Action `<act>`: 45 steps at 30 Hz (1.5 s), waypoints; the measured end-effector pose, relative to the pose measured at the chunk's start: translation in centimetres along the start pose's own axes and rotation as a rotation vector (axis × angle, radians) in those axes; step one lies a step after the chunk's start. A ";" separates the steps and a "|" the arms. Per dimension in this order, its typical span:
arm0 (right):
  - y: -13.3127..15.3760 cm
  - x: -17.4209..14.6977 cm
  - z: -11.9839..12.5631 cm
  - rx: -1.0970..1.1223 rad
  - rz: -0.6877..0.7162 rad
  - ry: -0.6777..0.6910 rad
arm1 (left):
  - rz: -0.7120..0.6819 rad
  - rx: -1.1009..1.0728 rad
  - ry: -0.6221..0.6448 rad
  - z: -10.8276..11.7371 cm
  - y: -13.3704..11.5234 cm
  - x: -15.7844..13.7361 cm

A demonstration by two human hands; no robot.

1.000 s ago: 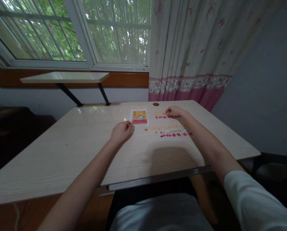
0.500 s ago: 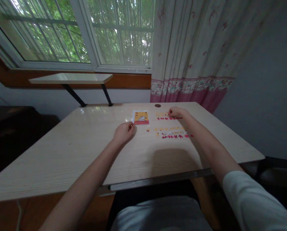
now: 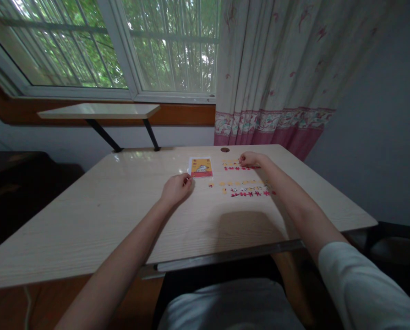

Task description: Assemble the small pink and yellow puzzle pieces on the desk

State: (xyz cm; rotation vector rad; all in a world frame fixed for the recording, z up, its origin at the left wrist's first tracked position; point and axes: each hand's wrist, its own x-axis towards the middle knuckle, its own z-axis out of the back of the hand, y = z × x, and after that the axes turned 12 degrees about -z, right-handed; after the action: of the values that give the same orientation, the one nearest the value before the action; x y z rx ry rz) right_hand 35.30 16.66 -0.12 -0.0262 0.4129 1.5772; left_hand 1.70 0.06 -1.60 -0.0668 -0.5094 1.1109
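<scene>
A small picture card (image 3: 202,167) with a white animal on yellow and red lies in the middle of the table. My left hand (image 3: 176,189) is closed, its fingertips at the card's lower left corner; whether they pinch the card or something small is hidden. To the right, my right hand (image 3: 251,159) pinches what looks like a small puzzle piece above the upper rows. Yellow puzzle pieces (image 3: 227,162) and red puzzle pieces (image 3: 237,168) lie there in rows. Nearer me are more rows of yellow, white-patterned and red puzzle pieces (image 3: 253,194).
The pale wooden table (image 3: 122,220) has a round cable hole (image 3: 225,150) at the back. A raised shelf (image 3: 101,110) on black legs stands at the back left. Behind are a barred window (image 3: 177,55) and a patterned curtain (image 3: 273,68).
The view has shifted very slightly. Both hands stay in nearly the same places, with the right fingertips moved only a little over the upper rows.
</scene>
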 end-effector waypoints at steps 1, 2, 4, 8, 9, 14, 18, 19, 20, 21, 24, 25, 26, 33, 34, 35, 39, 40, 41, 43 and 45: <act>0.0 -0.3 0.0 0.008 -0.002 -0.004 | -0.003 -0.002 -0.002 0.0 0.0 0.0; 0.1 -0.6 0.1 0.018 -0.004 -0.010 | -0.004 -0.005 -0.006 0.0 0.0 0.0; 0.0 -1.2 0.1 0.037 -0.003 -0.026 | -0.006 -0.014 -0.016 -0.1 0.1 0.0; 0.1 -2.9 -0.3 0.142 -0.001 -0.060 | -0.023 -0.096 -0.053 -0.3 0.2 0.2; 0.3 -3.5 -0.6 0.201 0.003 -0.078 | -0.021 -0.134 -0.067 -0.5 0.1 0.2; 3.5 -7.0 -3.4 0.652 0.221 -0.146 | 0.031 -0.450 -0.105 -2.0 -1.2 0.5; 7.4 -10.1 -6.2 0.927 0.374 -0.063 | 0.031 -0.729 -0.100 -2.7 -3.2 0.6; 8.2 -10.7 -6.8 0.973 0.396 -0.041 | 0.028 -0.774 -0.098 -2.7 -3.7 0.6; 8.9 -11.2 -7.2 1.014 0.408 -0.031 | 0.024 -0.811 -0.087 -2.6 -4.1 0.5; 9.4 -11.7 -7.5 1.043 0.414 -0.025 | 0.023 -0.843 -0.092 -2.4 -4.4 0.5; 10.3 -12.5 -8.0 1.087 0.402 -0.038 | 0.029 -0.917 -0.127 -1.9 -4.9 0.4; 10.4 -12.6 -8.0 1.089 0.395 -0.044 | 0.035 -0.932 -0.138 -1.8 -4.9 0.4; 10.5 -12.8 -8.1 1.089 0.388 -0.052 | 0.044 -0.941 -0.149 -1.8 -4.9 0.4; 10.7 -13.1 -8.7 1.167 0.362 -0.078 | 0.102 -0.951 -0.178 -1.9 -4.8 0.6; 10.8 -13.2 -8.7 1.175 0.363 -0.071 | 0.103 -0.954 -0.176 -1.9 -4.8 0.6; 10.9 -13.2 -8.8 1.182 0.364 -0.067 | 0.104 -0.955 -0.176 -1.9 -4.8 0.6; 11.0 -13.3 -8.9 1.209 0.377 -0.060 | 0.110 -0.955 -0.202 -2.0 -4.8 0.6; 11.0 -13.3 -8.9 1.212 0.381 -0.052 | 0.110 -0.961 -0.207 -1.9 -4.8 0.6; 10.9 -13.3 -8.9 1.211 0.384 -0.039 | 0.111 -0.969 -0.213 -1.9 -4.8 0.6; 10.9 -13.2 -8.9 1.193 0.389 -0.012 | 0.115 -0.985 -0.221 -1.8 -4.7 0.7; 10.7 -13.1 -9.0 1.151 0.409 0.013 | 0.128 -0.996 -0.236 -1.6 -4.6 0.7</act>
State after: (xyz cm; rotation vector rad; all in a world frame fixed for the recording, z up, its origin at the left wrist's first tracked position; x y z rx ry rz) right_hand 23.54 1.64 -2.35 0.9771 1.3412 1.5180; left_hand 6.49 -1.10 -1.34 -0.8513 -1.2478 0.8977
